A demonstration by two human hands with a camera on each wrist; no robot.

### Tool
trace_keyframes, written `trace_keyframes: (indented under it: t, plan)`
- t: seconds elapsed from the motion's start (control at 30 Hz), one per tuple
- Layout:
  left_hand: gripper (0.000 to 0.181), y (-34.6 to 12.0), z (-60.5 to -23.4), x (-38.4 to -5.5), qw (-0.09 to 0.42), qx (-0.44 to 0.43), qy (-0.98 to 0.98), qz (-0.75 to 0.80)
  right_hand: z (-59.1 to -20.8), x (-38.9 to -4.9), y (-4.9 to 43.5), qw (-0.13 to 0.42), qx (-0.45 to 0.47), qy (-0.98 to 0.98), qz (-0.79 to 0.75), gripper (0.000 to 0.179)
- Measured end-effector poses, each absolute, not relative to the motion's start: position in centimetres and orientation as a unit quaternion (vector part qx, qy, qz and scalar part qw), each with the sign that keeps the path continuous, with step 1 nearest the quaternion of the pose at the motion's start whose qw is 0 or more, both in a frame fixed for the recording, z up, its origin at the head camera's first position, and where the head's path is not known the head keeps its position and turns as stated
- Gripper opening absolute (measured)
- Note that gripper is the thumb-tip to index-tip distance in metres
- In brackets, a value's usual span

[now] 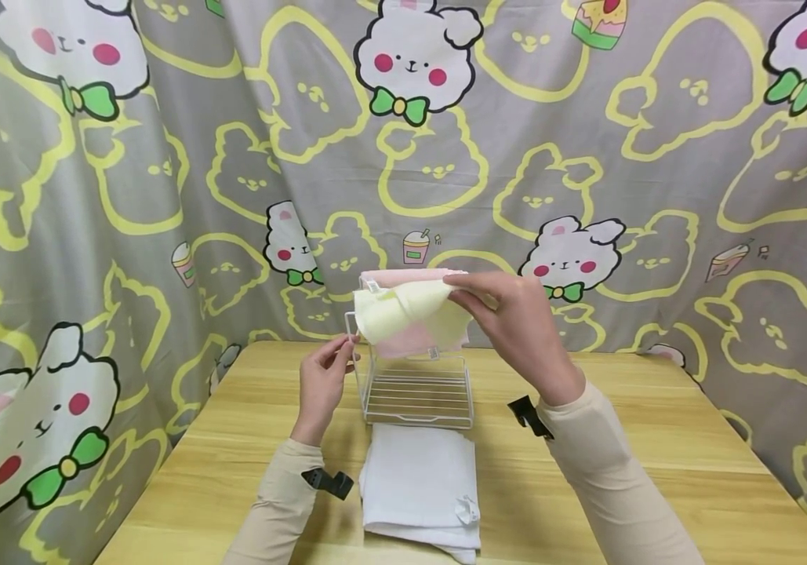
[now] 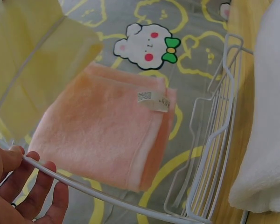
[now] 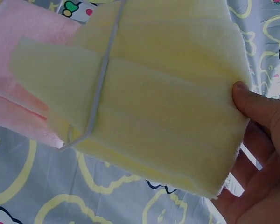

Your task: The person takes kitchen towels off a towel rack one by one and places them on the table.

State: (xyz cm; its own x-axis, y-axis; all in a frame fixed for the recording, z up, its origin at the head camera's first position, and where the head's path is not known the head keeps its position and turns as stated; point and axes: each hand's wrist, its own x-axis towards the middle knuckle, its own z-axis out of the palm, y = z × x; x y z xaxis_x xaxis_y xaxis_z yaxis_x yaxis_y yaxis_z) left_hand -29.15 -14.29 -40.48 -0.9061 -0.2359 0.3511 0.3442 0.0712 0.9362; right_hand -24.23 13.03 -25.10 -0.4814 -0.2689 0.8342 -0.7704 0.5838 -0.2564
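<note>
A white wire rack (image 1: 470, 396) stands on the table, its slatted base low and its frame rising on the left. My left hand (image 1: 324, 384) grips the rack's left upright; in the left wrist view its thumb and fingers curl round the thin white bar (image 2: 98, 193). With thumb and fingers my right hand (image 1: 526, 333) pinches the edge of a yellow towel (image 3: 172, 93) at the top of the rack. A white bar crosses that towel in the right wrist view. Behind and below it hangs a folded pink towel (image 2: 98, 126) with a white label.
A folded white towel (image 1: 420, 486) with a tag lies on the wooden table (image 1: 234, 471) in front of the rack. A grey curtain (image 1: 431, 157) printed with yellow outlines and white cartoon animals hangs behind the table and at both sides.
</note>
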Motion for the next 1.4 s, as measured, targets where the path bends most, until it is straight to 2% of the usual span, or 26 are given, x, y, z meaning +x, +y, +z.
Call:
trace_keyframes:
  t: [0.4, 1.4]
  plan:
    - [0.026, -14.3, -40.5, -29.0, 0.212, -0.042, -0.695, -0.686, -26.6, -23.2, 13.7, 0.377, 0.325, -0.812, 0.304, 0.025]
    - [0.027, -14.2, -40.5, -28.9, 0.215, -0.043, -0.698, -0.682, -30.0, -21.1, 15.3, 0.415, 0.349, -0.787, 0.295, 0.035]
